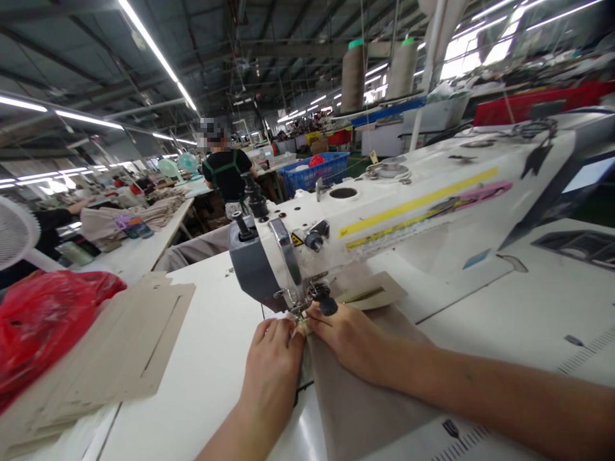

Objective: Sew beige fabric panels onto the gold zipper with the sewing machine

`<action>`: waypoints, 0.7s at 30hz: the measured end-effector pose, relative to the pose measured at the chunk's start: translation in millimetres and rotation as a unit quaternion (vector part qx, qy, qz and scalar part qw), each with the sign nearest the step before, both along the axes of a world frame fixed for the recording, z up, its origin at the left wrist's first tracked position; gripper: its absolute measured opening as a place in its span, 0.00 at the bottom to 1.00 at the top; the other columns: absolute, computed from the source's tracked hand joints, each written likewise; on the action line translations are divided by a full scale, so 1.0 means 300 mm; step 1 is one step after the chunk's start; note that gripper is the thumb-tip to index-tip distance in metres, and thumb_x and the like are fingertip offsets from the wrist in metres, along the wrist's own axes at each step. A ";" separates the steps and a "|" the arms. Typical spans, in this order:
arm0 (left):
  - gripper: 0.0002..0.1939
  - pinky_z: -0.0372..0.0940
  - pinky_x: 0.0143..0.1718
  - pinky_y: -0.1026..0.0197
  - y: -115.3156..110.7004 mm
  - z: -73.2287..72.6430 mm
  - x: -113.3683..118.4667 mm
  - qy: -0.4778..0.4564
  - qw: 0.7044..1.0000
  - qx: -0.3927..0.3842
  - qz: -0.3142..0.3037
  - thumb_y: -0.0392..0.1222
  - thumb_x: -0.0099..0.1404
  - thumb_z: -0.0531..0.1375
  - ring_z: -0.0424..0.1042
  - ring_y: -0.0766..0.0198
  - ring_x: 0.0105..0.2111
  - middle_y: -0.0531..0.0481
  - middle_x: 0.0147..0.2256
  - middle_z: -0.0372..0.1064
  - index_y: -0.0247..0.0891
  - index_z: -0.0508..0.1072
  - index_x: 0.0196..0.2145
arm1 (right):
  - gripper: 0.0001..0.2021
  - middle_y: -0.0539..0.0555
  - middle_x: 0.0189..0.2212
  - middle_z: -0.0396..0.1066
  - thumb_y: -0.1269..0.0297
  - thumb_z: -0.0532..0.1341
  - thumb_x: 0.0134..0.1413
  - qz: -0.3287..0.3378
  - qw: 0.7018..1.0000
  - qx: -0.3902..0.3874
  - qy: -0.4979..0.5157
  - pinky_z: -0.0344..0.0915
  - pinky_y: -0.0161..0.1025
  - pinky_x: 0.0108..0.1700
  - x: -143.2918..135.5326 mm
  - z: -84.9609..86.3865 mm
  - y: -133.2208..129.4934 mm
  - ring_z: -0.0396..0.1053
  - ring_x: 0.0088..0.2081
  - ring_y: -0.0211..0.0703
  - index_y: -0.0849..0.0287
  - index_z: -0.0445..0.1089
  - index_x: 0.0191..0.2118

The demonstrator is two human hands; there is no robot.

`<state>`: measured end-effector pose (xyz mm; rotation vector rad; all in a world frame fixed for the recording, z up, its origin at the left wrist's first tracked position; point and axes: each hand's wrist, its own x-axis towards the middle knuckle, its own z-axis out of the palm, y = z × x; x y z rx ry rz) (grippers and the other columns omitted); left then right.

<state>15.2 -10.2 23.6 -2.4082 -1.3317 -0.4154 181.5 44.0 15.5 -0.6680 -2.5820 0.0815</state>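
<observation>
At the sewing machine [384,211], a taupe fabric piece [355,403] lies on the bed under the needle area. My left hand [275,358] is closed, fingers curled together on the fabric's edge just left of the presser foot [300,312]. On the other side, my right hand [353,336] pinches the fabric close to the foot, its forearm lying across the cloth. A stiff beige template with a slot [384,291] sits behind my right hand. The fingertips and the stitching point are partly hidden.
Left on the table are stacked beige slotted pieces [139,346] and a red plastic bag [52,320]. A white fan [16,234] stands at the left edge. Beyond the machine are a person in a dark top [225,169], a blue crate [312,173] and thread cones [353,80].
</observation>
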 end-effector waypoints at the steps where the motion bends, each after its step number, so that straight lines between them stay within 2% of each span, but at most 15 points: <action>1: 0.08 0.66 0.38 0.48 0.000 0.002 0.003 -0.003 1.000 -0.001 0.002 0.28 0.63 0.53 0.68 0.53 0.36 0.41 0.35 0.68 0.32 0.70 0.36 | 0.08 0.60 0.38 0.70 0.81 0.54 0.55 0.001 1.000 -0.001 -0.005 0.67 0.44 0.42 0.000 0.003 0.000 0.66 0.39 0.50 0.67 0.69 0.36; 5: 0.07 0.65 0.39 0.48 -0.001 0.002 0.010 -0.017 1.000 -0.012 0.010 0.29 0.63 0.53 0.67 0.52 0.36 0.41 0.35 0.68 0.32 0.71 0.36 | 0.08 0.60 0.39 0.70 0.81 0.55 0.54 -0.004 0.999 -0.003 -0.039 0.67 0.45 0.43 -0.002 0.008 0.001 0.66 0.40 0.51 0.67 0.69 0.35; 10: 0.10 0.65 0.40 0.51 0.000 -0.023 -0.012 -0.071 0.997 0.014 -0.024 0.32 0.67 0.49 0.67 0.55 0.37 0.42 0.37 0.69 0.32 0.70 0.40 | 0.08 0.59 0.38 0.70 0.80 0.54 0.57 -0.009 0.999 -0.010 -0.037 0.67 0.44 0.42 -0.013 -0.004 0.005 0.66 0.39 0.49 0.68 0.69 0.38; 13: 0.11 0.64 0.42 0.51 0.008 -0.034 -0.031 -0.052 0.998 0.015 -0.030 0.34 0.68 0.50 0.67 0.56 0.39 0.43 0.40 0.68 0.33 0.69 0.43 | 0.07 0.58 0.37 0.69 0.80 0.55 0.57 0.001 0.999 -0.039 -0.016 0.66 0.43 0.44 -0.019 -0.017 0.012 0.66 0.40 0.46 0.66 0.69 0.37; 15: 0.11 0.64 0.42 0.51 0.014 -0.036 -0.039 -0.034 0.999 0.014 -0.028 0.35 0.68 0.49 0.67 0.55 0.40 0.42 0.40 0.68 0.33 0.69 0.45 | 0.05 0.56 0.38 0.69 0.75 0.56 0.59 -0.002 0.999 -0.053 -0.006 0.66 0.43 0.43 -0.019 -0.024 0.018 0.66 0.41 0.44 0.64 0.69 0.38; 18: 0.13 0.65 0.40 0.51 0.022 -0.032 -0.036 -0.036 0.999 0.029 -0.027 0.36 0.69 0.47 0.67 0.55 0.38 0.43 0.38 0.68 0.33 0.70 0.42 | 0.07 0.54 0.41 0.67 0.66 0.58 0.61 -0.011 0.998 -0.057 0.005 0.68 0.45 0.42 -0.018 -0.029 0.026 0.68 0.40 0.43 0.63 0.67 0.43; 21: 0.14 0.66 0.39 0.52 0.028 -0.024 -0.026 -0.042 0.998 0.039 -0.024 0.37 0.69 0.46 0.68 0.56 0.37 0.43 0.37 0.69 0.34 0.71 0.39 | 0.05 0.55 0.39 0.68 0.70 0.57 0.61 -0.005 0.998 -0.060 0.012 0.67 0.45 0.42 -0.025 -0.037 0.032 0.67 0.41 0.44 0.64 0.68 0.39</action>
